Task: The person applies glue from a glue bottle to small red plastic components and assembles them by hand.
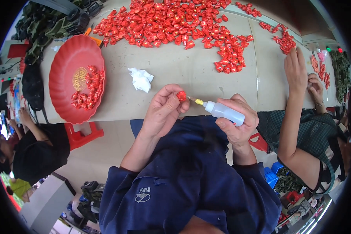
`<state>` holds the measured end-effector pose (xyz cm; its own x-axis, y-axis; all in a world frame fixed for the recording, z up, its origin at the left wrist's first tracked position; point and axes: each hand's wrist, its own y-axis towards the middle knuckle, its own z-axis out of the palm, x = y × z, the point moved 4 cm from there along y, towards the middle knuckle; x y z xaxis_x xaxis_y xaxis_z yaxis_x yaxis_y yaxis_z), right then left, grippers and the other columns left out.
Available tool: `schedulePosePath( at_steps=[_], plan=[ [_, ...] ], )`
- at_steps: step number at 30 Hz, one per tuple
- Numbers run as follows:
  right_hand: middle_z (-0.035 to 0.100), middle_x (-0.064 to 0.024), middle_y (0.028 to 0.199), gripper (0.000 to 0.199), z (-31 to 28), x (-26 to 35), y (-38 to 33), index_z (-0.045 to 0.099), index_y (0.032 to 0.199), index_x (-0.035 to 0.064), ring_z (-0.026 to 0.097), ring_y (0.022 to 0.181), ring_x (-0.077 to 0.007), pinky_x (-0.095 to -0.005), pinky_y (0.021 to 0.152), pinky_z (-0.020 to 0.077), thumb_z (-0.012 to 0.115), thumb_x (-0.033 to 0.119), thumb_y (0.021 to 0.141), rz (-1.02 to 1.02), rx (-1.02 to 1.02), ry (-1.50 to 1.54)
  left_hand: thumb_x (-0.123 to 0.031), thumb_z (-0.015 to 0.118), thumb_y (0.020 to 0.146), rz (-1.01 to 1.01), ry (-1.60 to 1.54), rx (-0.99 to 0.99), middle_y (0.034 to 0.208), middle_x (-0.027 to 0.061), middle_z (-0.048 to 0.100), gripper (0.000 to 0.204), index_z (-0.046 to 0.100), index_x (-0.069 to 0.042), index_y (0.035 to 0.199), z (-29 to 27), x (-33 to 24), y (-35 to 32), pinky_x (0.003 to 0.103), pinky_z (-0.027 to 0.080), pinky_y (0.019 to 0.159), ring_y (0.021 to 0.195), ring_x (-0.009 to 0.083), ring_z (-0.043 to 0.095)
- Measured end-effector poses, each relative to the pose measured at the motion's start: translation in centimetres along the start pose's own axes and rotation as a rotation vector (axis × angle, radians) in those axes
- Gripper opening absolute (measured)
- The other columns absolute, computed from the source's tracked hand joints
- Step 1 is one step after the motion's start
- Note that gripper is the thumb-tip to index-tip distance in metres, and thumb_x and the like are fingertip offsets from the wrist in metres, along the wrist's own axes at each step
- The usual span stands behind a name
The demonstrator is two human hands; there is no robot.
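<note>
Between the thumb and fingers of my left hand (162,108) is a small shiny red piece (181,96), its exact kind too small to make out. My right hand (241,121) is wrapped round a white squeeze bottle (227,112) with a yellow-banded thin nozzle. The bottle lies tilted, and its tip points at the red piece, close to it; whether they touch I cannot tell. Both hands are over the near edge of the table (144,62). A crumpled white tissue (141,79) lies just beyond my left hand.
A big pile of similar red pieces (163,23) spreads over the far side, with a smaller cluster (230,58) at its right. Left stands a red scalloped tray (58,85) holding several pieces. A co-worker's hand (295,70) reaches over the table at right; another person (39,144) sits left.
</note>
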<state>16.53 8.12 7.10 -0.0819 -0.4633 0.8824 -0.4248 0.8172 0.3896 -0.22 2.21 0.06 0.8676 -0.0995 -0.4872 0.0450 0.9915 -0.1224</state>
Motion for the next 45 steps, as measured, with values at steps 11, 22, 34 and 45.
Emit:
schedulePosePath(
  at_steps=[11, 22, 34, 45],
  plan=[
    [0.058, -0.0064, 0.064, 0.036, 0.4, 0.1, 0.0, 0.065, 0.091, -0.0037, 0.047, 0.052, -0.0149, -0.0261, 0.049, 0.0362, 0.078, 0.011, 0.06, 0.041, -0.013, 0.001, -0.011, 0.05, 0.09, -0.046, -0.148, 0.025, 0.097, 0.0064, 0.054, 0.018, 0.051, -0.004, 0.107, 0.6, 0.5, 0.2, 0.027, 0.045, 0.076, 0.081, 0.0139, 0.054],
    [0.06, -0.0067, 0.065, 0.036, 0.5, 0.2, 0.0, 0.065, 0.09, -0.0033, 0.048, 0.052, -0.0152, -0.0264, 0.05, 0.0368, 0.078, 0.011, 0.06, 0.04, -0.015, -0.015, -0.011, 0.05, 0.09, -0.068, -0.114, 0.018, 0.095, 0.0064, 0.052, 0.017, 0.051, -0.005, 0.107, 1.0, 0.5, 0.3, 0.025, 0.043, 0.073, 0.08, 0.0121, 0.054],
    [0.062, -0.0078, 0.068, 0.035, 0.0, 0.8, 0.1, 0.065, 0.09, -0.0028, 0.049, 0.054, -0.0154, -0.0256, 0.048, 0.038, 0.078, 0.01, 0.06, 0.015, 0.028, -0.075, -0.01, 0.05, 0.09, -0.037, -0.088, -0.005, 0.094, 0.0064, 0.052, 0.018, 0.051, -0.004, 0.107, 1.0, 0.2, 0.3, 0.025, 0.043, 0.073, 0.082, 0.0138, 0.052],
    [0.061, -0.0081, 0.068, 0.036, 0.0, 0.6, 0.2, 0.065, 0.091, -0.0029, 0.049, 0.054, -0.0158, -0.0258, 0.048, 0.0383, 0.078, 0.01, 0.06, 0.025, 0.014, -0.095, -0.01, 0.051, 0.09, -0.034, -0.07, -0.007, 0.093, 0.0054, 0.054, 0.017, 0.052, -0.004, 0.106, 0.8, 0.6, 0.4, 0.025, 0.043, 0.072, 0.081, 0.0133, 0.053]
  ],
)
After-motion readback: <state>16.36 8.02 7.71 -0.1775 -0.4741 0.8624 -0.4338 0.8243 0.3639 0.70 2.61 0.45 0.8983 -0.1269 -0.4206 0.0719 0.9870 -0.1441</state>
